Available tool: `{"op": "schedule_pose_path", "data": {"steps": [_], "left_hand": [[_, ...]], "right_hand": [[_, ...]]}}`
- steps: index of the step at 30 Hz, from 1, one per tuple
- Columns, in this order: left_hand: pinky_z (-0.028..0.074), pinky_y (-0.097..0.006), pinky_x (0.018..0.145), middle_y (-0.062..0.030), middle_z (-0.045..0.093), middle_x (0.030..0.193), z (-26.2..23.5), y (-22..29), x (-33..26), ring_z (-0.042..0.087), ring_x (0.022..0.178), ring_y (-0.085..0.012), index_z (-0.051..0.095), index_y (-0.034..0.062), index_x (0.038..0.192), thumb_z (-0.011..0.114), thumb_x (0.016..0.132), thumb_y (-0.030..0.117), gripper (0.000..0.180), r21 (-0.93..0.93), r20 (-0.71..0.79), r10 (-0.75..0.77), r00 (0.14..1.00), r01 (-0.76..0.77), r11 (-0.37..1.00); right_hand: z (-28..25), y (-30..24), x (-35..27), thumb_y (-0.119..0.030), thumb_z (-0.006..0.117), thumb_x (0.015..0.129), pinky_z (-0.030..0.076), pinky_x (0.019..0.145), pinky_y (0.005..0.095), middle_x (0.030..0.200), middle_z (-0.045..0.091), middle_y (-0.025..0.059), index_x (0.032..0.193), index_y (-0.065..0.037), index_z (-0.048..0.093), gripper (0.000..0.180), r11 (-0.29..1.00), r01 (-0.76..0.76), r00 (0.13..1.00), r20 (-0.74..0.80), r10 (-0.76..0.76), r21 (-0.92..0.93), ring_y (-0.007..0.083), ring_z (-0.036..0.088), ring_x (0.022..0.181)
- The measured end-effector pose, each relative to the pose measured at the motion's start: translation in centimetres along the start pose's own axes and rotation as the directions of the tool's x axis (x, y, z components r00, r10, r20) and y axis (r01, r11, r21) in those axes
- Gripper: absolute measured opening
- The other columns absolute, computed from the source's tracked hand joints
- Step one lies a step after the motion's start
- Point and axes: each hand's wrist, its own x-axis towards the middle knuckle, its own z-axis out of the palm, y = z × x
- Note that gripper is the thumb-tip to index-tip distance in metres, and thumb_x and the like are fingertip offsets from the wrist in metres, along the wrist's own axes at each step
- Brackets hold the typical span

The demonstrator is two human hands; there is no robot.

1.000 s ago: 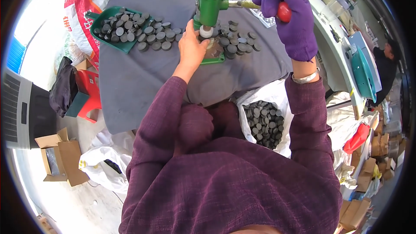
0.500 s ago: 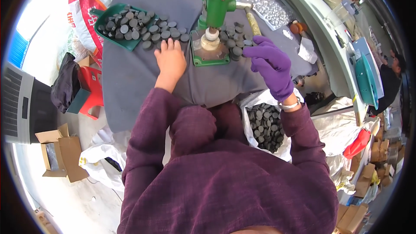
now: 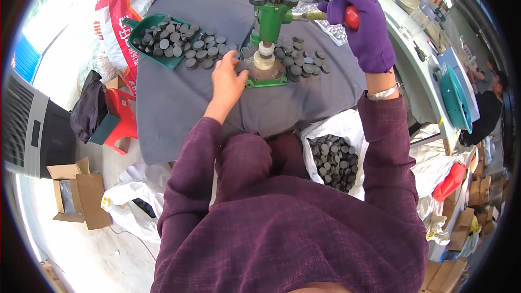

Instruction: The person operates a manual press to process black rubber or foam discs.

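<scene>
A green hand press (image 3: pixel 269 24) stands on a grey-covered table (image 3: pixel 179 103), its base holding a pale round die (image 3: pixel 264 61). My right hand (image 3: pixel 362 24), in a purple glove, grips the press lever by its red knob (image 3: pixel 351 17). My bare left hand (image 3: pixel 228 80) rests at the left edge of the press base, fingers touching a dark disc. Several dark round discs (image 3: pixel 304 65) lie scattered around the press, and more fill a green scoop tray (image 3: pixel 163 43) at the left.
A white sack (image 3: pixel 334 157) full of dark discs sits by my right knee. On the floor at left are a red stool (image 3: pixel 122 114), cardboard boxes (image 3: pixel 76 192) and a grey cabinet (image 3: pixel 27 125). Another person (image 3: pixel 485 103) sits at right behind a long bench.
My right hand has risen from the table edge back up to the lever's red knob. My left hand has shifted right toward the press base.
</scene>
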Motion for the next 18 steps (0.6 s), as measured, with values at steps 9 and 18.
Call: {"op": "schedule_pose_path", "data": {"steps": [9, 18], "left_hand": [[0.046, -0.044, 0.090, -0.0136, 0.065, 0.106, 4.9, 2.6, 2.9, 0.057, 0.104, -0.0338, 0.042, 0.0036, 0.133, 0.074, 0.067, 0.004, 0.073, -0.105, -0.034, -0.033, 0.999, 0.029, 0.994], [0.038, -0.048, 0.098, -0.0126, 0.061, 0.121, 2.6, -3.8, 4.4, 0.049, 0.121, -0.0312, 0.060, 0.0029, 0.117, 0.057, 0.080, 0.014, 0.039, 0.512, 0.033, 0.184, 0.982, -0.175, 0.841]], "right_hand": [[0.7, 0.4, -2.4, -0.017, 0.036, 0.101, 0.052, 0.083, 0.0306, 0.063, 0.047, 0.0003, 0.111, 0.009, 0.062, 0.038, 0.978, 0.083, 0.996, 0.057, -0.073, -0.193, 0.0089, 0.050, 0.064], [1.4, 5.9, -10.1, -0.003, 0.065, 0.081, 0.045, 0.095, 0.0377, 0.074, 0.064, 0.0050, 0.099, -0.002, 0.072, 0.020, 0.916, 0.166, 0.981, 0.154, -0.117, -0.365, 0.0191, 0.061, 0.080]]}}
